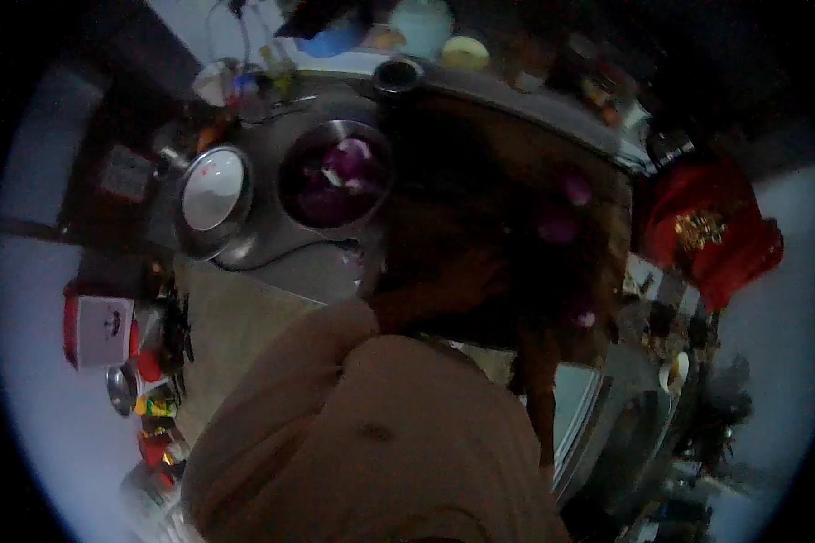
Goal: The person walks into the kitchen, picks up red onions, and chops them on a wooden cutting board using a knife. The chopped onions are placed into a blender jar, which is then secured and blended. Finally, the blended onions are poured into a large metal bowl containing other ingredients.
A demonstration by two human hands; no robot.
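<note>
The picture is dark and blurred. My left hand [483, 271] reaches across from the sleeve over the dark wooden surface [448, 203]; its fingers are lost in shadow. My right hand [545, 339] is at the near edge of that surface, its outline unclear. Whether either holds anything cannot be seen. Beyond them lie round purple things, likely red onions [557, 224], with one more purple onion-like thing [585, 317] close to my right hand. A steel bowl [292, 203] with purple and white pieces [346, 159] stands at the left.
A metal pan with a white plate-like thing [212, 190] stands left of the bowl. At the back are a dark cup [397, 75], a pale yellow bowl [465, 53] and a pale rounded container [421, 27]. A red cloth or bag [720, 251] lies at the right, near a stove-like unit.
</note>
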